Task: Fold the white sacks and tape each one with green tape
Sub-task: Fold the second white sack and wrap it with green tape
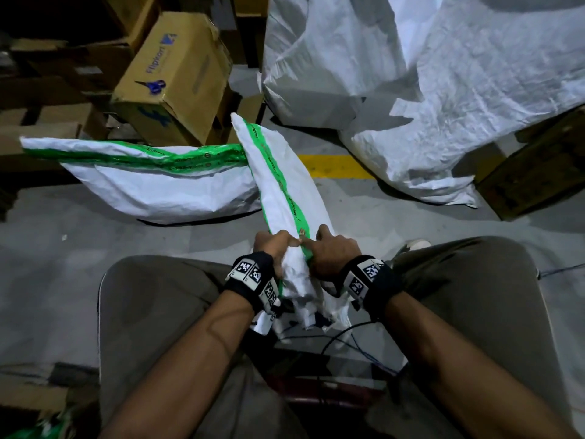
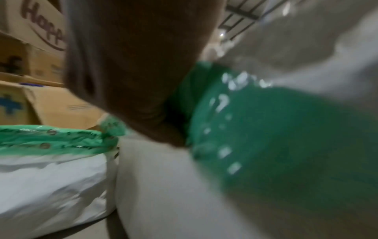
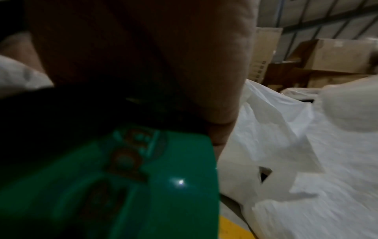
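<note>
Grey concrete floor [image 1: 79, 232], yellow line [image 1: 335, 166] painted across it. Heap of loose white sacks [image 1: 443, 74] fills far right. Stacked cardboard boxes [image 1: 177, 74] far left, blue scissors [image 1: 153, 85] lying on top one. Taped white sack [image 1: 152, 182] flat on floor ahead. Folded sack [image 1: 285, 179] held up over lap, green tape [image 1: 275, 172] running along its length. Left hand [image 1: 273, 245] and right hand [image 1: 335, 251] both grip near end, fingers curled round bunched fabric.
</note>
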Available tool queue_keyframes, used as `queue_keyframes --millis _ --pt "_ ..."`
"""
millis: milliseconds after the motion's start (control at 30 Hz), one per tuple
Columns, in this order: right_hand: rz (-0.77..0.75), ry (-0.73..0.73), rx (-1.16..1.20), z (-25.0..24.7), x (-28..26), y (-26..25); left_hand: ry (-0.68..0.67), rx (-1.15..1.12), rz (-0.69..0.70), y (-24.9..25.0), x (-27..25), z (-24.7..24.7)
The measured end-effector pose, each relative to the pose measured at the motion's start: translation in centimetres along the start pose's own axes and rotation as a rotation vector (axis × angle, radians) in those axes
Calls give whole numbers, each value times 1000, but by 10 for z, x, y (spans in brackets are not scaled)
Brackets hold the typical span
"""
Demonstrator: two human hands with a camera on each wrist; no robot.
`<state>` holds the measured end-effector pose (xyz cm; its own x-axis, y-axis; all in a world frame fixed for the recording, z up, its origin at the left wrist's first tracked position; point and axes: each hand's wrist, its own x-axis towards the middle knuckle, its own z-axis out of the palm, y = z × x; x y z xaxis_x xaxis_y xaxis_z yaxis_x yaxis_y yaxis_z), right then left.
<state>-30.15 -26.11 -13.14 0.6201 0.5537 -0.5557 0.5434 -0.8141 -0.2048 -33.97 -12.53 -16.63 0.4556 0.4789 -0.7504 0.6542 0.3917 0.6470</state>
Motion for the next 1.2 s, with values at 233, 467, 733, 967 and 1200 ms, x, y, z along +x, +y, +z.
queue_keyframes --millis 233,467,733,967,1200 --pt "83 18 432 -2 -1 44 -141 -221 -140 -6 51 -10" --pt "-7 -187 177 -8 -3 39 -187 -165 -120 -12 24 19" --pt "22 27 166 4 -5 40 90 -66 112 -15 1 29" --pt "53 342 645 9 -17 47 -3 -404 123 9 16 15" --pt "-19 -129 324 -25 -44 49 53 -355 140 29 25 18"
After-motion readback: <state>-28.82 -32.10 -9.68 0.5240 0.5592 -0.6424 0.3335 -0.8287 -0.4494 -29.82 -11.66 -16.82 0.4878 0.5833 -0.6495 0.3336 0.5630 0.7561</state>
